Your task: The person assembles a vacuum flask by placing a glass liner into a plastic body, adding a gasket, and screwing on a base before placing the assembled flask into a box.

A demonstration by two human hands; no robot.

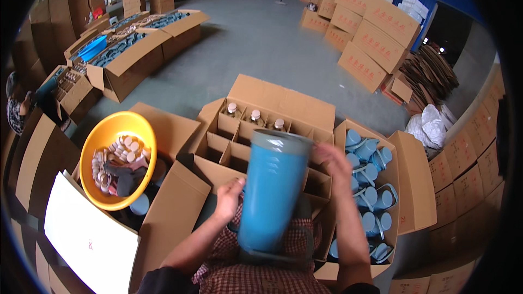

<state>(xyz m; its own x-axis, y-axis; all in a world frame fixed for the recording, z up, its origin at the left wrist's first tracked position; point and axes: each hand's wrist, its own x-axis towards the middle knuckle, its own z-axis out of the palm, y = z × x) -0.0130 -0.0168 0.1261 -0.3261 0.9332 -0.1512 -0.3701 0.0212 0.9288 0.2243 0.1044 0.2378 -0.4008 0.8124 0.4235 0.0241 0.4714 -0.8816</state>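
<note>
A blue cylindrical thermos jug body [274, 193] with a grey rim is held upright, slightly tilted, in front of my lap. My left hand [230, 198] is closed on its left side, where part of a handle shows. My right hand [336, 166], blurred by motion, is beside the rim on the right with its fingers stretched out and apart. A thin, blurred loop hangs near the jug's base. Just beyond stands an open divided carton [283, 95] with several clear bottles with white caps [255, 115] in its far compartments.
At right, an open carton [417, 179] holds several blue jugs with handles [368, 171]. A yellow basin [90, 185] of pale caps and dark cloth sits at left, behind a white sheet [90, 239]. Stacked cartons [376, 38] stand far right. Another person [19, 106] is at far left.
</note>
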